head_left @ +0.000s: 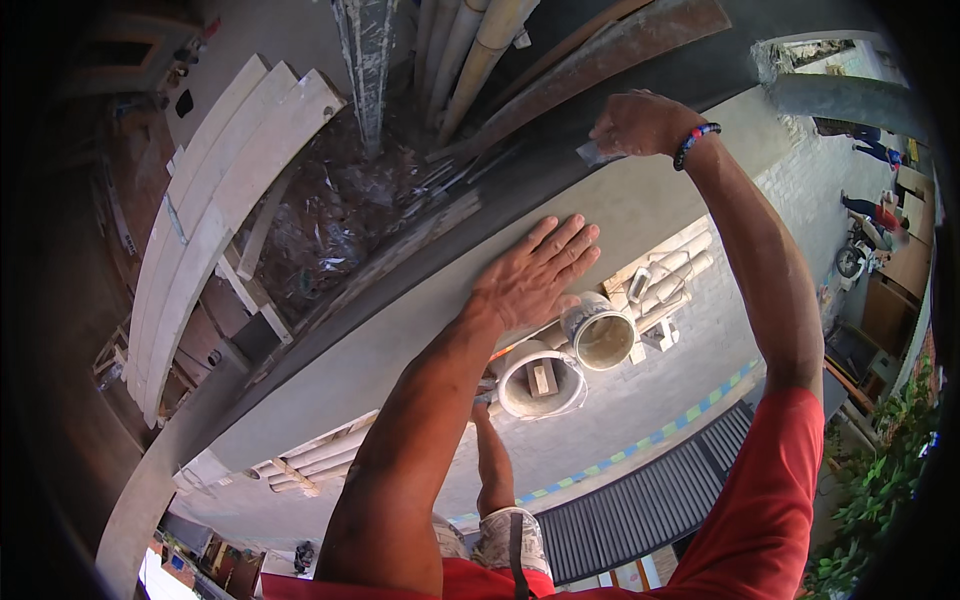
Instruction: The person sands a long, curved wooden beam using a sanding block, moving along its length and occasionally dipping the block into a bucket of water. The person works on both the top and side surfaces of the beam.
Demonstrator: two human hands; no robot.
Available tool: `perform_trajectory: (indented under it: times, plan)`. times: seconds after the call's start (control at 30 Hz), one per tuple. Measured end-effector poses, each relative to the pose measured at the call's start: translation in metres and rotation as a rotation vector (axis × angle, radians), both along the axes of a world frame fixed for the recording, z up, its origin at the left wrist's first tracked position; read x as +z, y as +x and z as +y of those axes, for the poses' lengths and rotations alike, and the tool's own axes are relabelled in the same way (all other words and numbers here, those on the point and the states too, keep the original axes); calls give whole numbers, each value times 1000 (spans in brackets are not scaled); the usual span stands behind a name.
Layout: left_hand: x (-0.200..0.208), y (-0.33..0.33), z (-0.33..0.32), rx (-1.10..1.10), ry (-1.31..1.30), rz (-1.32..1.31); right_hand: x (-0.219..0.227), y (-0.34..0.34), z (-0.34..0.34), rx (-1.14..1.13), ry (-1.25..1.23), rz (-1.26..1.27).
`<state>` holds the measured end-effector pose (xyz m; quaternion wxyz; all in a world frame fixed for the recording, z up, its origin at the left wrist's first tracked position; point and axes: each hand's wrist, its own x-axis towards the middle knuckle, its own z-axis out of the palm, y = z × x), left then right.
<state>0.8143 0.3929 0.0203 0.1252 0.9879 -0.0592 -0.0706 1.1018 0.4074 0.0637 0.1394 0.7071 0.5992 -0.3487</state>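
Gry plaster (650, 195), red sleeve (770, 480), blu/grn tape (658, 436) (striped)

High on the head, the left lens of the pair stares steeply down past the red shirt (775, 480) at lower right! Left hand (530, 272) close, mid-frame; right hand (650, 125), upper right! The fisheye bows those pale planks (205, 200), upper left, and shrinks a far-off person (886, 219), right edge!

Grey floor (660, 405) below, w/ blue-green striped band (655, 437) across it; dark slatted panel (640, 515) nr btm. Far R: parked motorbike (850, 262), brown wood furniture (886, 315), type unclear. Leaves (885, 490) lower R. Daylight R side, L side dim; bright gap (165, 580) btm L.
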Motion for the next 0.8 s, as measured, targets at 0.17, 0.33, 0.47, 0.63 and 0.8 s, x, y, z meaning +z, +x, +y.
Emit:
perform_trajectory:
  times: [0.17, 0.33, 0.47, 0.63, 0.8]
  plan:
    - [5, 10, 0, -20, -1, -9, -21, 24, 12, -49, -93, -137]
    - [0, 1, 1, 17, -65, 20, 22, 57, 24, 149, 205, -150]
    - [0, -3, 1, 20, -61, 18, 34, 60, 2, 266, 160, -76]
    - [4, 6, -1, -9, -51, 7, -29, 53, -8, -162, -160, -264]
    - [0, 11, -4, -6, -92, -10, -30, 109, -2, 111, 148, -157]
